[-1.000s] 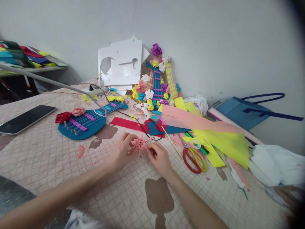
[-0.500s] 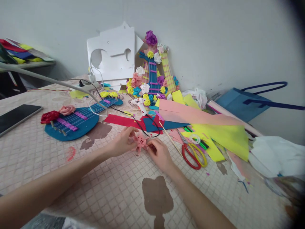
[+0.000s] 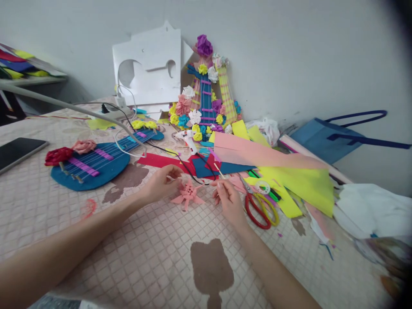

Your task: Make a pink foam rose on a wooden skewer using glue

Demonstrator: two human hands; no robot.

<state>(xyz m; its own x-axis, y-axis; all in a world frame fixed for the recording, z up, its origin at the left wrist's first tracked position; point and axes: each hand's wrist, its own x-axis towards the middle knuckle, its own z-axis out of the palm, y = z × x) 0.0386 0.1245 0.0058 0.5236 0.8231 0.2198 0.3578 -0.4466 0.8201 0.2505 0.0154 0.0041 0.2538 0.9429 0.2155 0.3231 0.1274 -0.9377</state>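
Note:
A pink crepe-paper flower point(image 3: 188, 192) with pointed petals spread out lies on the checked tabletop between my hands. My left hand point(image 3: 164, 183) is at its left edge, fingers loosely bent with a gap between thumb and index finger; whether a fingertip brushes a petal I cannot tell. Off to the flower's right, my right hand point(image 3: 228, 198) hovers apart from it with loosely curled, parted fingers. Behind them lie red paper strips point(image 3: 161, 161) and a white glue gun point(image 3: 188, 139) with a black cord. Red-and-yellow-handled scissors point(image 3: 257, 210) rest just right of my right hand.
A blue paper guitar point(image 3: 96, 167) with paper roses lies at left, beside a phone point(image 3: 21, 152). Decorated guitars point(image 3: 206, 98) lean on the wall near white foam board point(image 3: 151, 81). Pink paper point(image 3: 257, 150), yellow paper point(image 3: 302, 189) and a blue bag point(image 3: 328, 139) are at right.
My right hand has let go of the flower and moved right. My left fingers have loosened and shifted slightly left. The flower's petals now show more spread out.

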